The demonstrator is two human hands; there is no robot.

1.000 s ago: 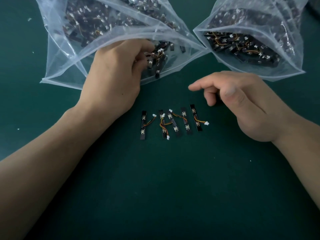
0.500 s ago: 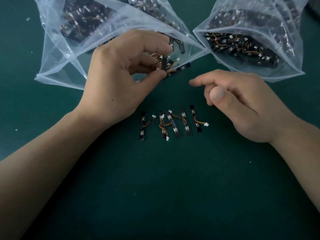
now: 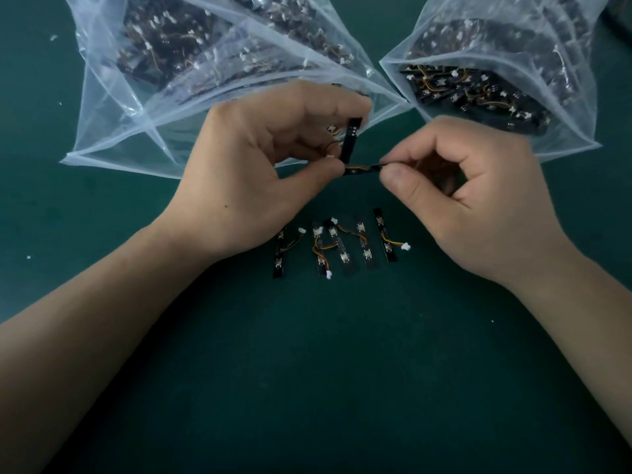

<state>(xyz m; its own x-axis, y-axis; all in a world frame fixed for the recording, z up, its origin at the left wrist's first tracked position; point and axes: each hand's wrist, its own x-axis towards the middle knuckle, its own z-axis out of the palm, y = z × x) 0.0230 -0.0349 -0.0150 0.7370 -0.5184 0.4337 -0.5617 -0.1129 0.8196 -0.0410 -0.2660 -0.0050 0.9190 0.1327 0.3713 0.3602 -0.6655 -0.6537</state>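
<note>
**Item.** Narrow black circuit-board strips with white button parts and orange-and-yellow wire leads ending in white plugs, being drawn from a bag and laid out.

**Change.** A second ago the left hand point(image 3: 270, 172) was inside the mouth of the left clear plastic zip bag point(image 3: 130, 107). Half a second ago it had a small tangle out. It is now clear of the bag. The right hand point(image 3: 478, 203), which hovered holding nothing until now, has come across to meet it.

**Hands.**
- Left hand: closed on two pieces. The upright black strip point(image 3: 352, 138) is held at the fingertips, and the level black strip point(image 3: 362, 169) is held at its left end by the thumb tip.
- Right hand: pinches the right end of the level black strip between thumb and forefinger, with the other fingers curled.

**Reading.** The two pieces are probably being pulled apart so that one can be set down alone.

**Location.** Both held strips are in the air just in front of the left bag's mouth. They are above the row of five laid-out strips point(image 3: 343, 257) on the dark green worktop point(image 3: 307, 371). The row lies as it did before.

**Hidden or unclear.**
- The left fingers cover the leads, so I cannot tell whether the wires are snagged or how many pieces the hand holds.
- The left wrist overlaps the top of the leftmost strip in the row.
- The left bag and the right clear plastic zip bag point(image 3: 547, 63) are cut off at the frame edge, and their contents are dim through the film.
</note>
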